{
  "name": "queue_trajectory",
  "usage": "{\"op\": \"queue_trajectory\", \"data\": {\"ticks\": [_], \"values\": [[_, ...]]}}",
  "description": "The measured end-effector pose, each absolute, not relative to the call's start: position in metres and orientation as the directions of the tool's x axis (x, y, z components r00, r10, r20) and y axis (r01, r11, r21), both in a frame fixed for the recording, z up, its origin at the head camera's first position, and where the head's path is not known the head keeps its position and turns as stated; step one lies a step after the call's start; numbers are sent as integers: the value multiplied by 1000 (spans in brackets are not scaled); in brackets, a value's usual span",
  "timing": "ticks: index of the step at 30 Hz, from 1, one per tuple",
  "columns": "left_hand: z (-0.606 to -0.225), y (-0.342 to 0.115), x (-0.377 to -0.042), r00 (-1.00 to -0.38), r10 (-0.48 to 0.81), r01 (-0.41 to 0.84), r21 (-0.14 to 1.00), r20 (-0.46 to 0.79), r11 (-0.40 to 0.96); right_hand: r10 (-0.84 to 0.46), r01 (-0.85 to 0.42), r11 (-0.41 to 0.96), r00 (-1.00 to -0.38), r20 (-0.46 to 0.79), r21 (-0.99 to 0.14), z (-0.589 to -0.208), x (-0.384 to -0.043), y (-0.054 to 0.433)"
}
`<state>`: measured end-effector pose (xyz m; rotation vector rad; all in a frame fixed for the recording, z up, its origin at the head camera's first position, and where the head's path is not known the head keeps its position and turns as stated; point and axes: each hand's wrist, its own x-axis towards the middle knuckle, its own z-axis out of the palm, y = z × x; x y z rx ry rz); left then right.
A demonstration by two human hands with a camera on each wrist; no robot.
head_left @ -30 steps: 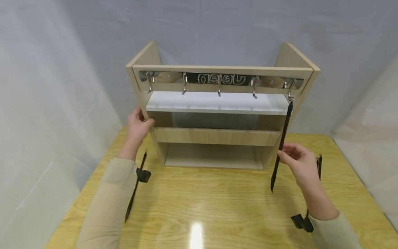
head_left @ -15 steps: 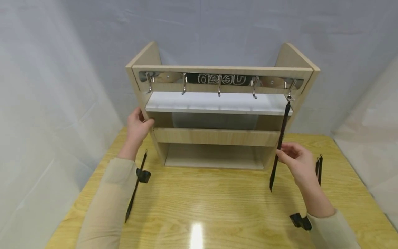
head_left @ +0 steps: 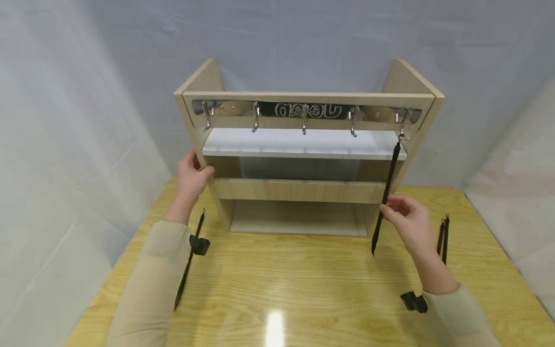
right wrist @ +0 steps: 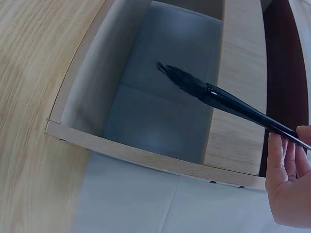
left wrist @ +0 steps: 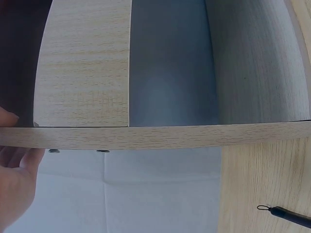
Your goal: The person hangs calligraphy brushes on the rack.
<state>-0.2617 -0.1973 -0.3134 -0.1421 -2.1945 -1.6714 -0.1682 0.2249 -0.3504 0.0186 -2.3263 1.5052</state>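
My right hand [head_left: 409, 221] pinches a black calligraphy brush [head_left: 392, 168] partway along its handle. The brush slants with its bristle tip down; the right wrist view shows the dark bristles [right wrist: 187, 81] in front of the shelf. Its hanging loop is at the tip of the rightmost metal hook [head_left: 405, 124]; whether it is over the hook I cannot tell. My left hand [head_left: 192, 178] grips the left side panel of the wooden shelf unit [head_left: 299, 190], thumb at the front edge and fingers on the outside, as the left wrist view also shows.
The mirrored hook rail [head_left: 377, 114] carries several hooks across the shelf's upper front. Another black brush [head_left: 184, 279] lies on the table [head_left: 282, 270] by my left forearm. Two more brushes [head_left: 446, 236] lie right of my right hand. Black wrist devices [head_left: 414, 302] sit at both sleeves.
My right hand and the brush have shifted slightly left and up, and the loop has moved left to the hook's tip. My left hand stays on the panel.
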Motion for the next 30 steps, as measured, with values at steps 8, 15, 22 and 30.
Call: {"op": "queue_trajectory", "data": {"ticks": [8,15,22,30], "values": [[-314,-198,-261,-927,-140,294,906,348,303,218,-207,505,-909,356,-838,-356,-178,222],[-314,-198,-263,-933,-151,272,915,327,300,235,-266,530,-866,441,-805,-360,-188,220],[-315,-199,-263,-930,-158,271,909,333,317,262,-317,496,-833,488,-808,-364,-198,218],[-315,-200,-264,-929,-152,276,906,337,321,290,-342,480,-807,514,-808,-365,-205,216]]}}
